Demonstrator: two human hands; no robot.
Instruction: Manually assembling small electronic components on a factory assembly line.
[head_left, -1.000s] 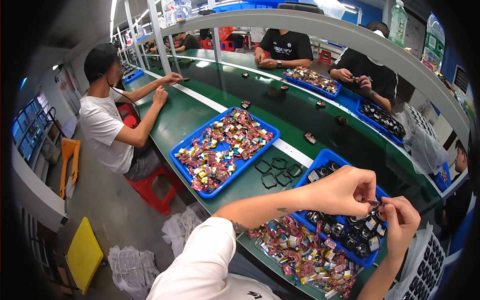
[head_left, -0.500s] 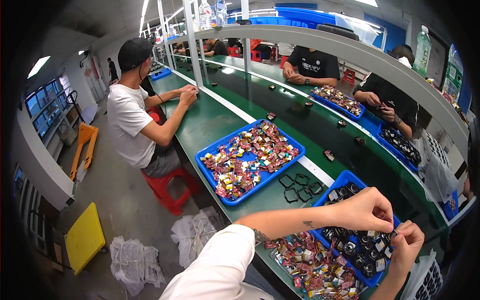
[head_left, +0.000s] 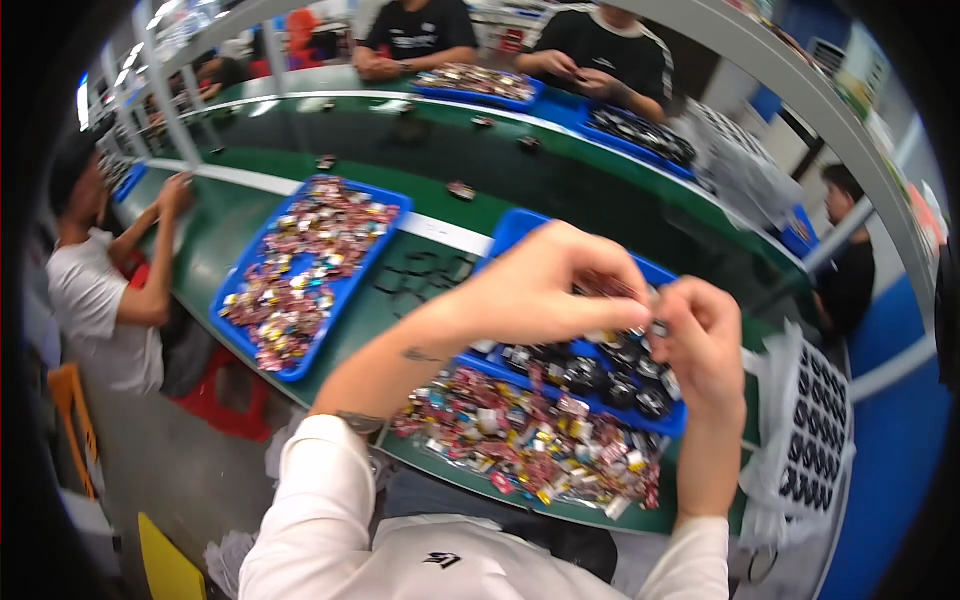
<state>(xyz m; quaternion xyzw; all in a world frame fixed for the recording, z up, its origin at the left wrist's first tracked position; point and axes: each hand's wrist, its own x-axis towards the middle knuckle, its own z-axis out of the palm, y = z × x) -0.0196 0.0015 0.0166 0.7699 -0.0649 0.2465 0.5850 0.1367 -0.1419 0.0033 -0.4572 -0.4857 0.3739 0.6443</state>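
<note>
My left hand (head_left: pixel 560 285) is pinched closed, with part of a small reddish circuit board showing between its fingers. Close against it, my right hand (head_left: pixel 703 335) pinches a small dark part whose kind I cannot make out. Both hands hover over a blue tray (head_left: pixel 515 222) of round black housings (head_left: pixel 620 388). In front of that tray, nearer to me, lies a heap of small reddish circuit boards (head_left: pixel 530 440) with white, yellow and blue pieces. Several thin black frames (head_left: pixel 425 272) rest on the green table by my left forearm.
Left of my arm stands a blue tray (head_left: pixel 397 225) full of similar circuit boards. Behind runs a dark conveyor belt (head_left: pixel 380 150) carrying scattered pieces. White bagged trays of black parts (head_left: pixel 812 425) are at the right. A co-worker (head_left: pixel 105 290) sits at the left; others sit across.
My view has swung to the right, so the table and the co-workers appear further left. My hands stay close together, still pinching over the blue tray.
</note>
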